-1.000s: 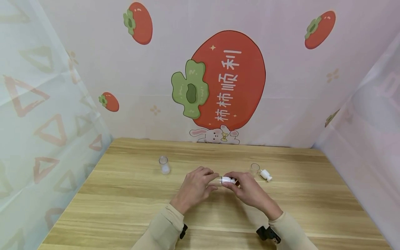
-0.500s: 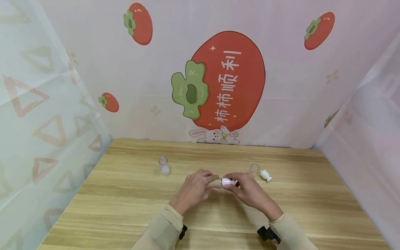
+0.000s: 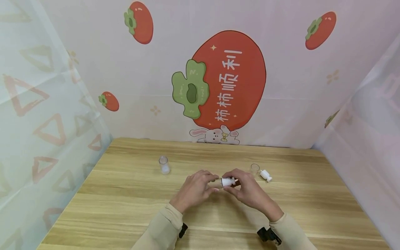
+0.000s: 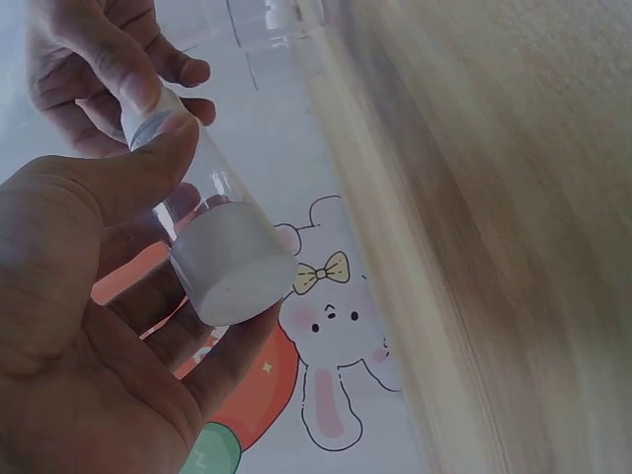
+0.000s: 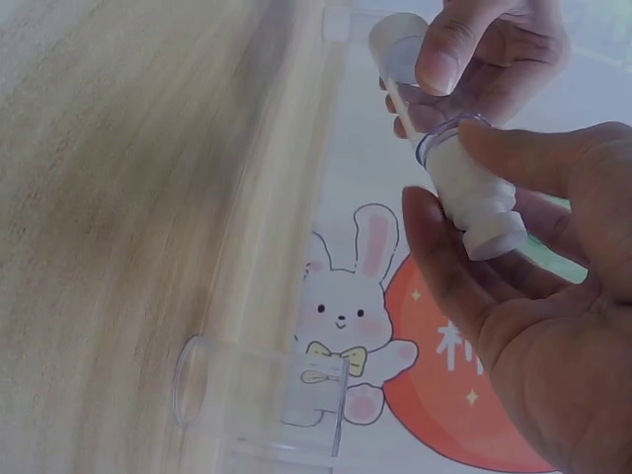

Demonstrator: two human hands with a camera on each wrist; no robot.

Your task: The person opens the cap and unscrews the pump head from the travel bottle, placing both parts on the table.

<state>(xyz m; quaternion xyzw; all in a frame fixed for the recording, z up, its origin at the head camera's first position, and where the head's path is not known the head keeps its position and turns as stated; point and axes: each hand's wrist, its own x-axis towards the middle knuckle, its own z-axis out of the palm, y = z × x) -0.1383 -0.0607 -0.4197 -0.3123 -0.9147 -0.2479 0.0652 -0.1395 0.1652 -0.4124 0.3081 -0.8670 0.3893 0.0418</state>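
Both hands are on a small clear bottle (image 4: 232, 257) with a thick white base, held lying sideways above the table. My left hand (image 3: 194, 189) grips its body, the thumb across the clear wall in the left wrist view. At the neck end sits a white pump top (image 5: 469, 188). My right hand (image 3: 250, 192) pinches this top between thumb and fingers. A thin white tube shows inside the bottle in the right wrist view. The fingers partly hide where top and bottle meet.
Another clear bottle (image 3: 164, 166) with white at its bottom stands at the back left of the wooden table (image 3: 131, 194). Beyond my right hand are a clear cylindrical cover (image 3: 254, 170) and a loose white pump top (image 3: 265, 175). A printed cloth wall closes off the back.
My right thumb and fingers have shifted on the white pump top, and more of the top shows between them. The left hand has barely moved.
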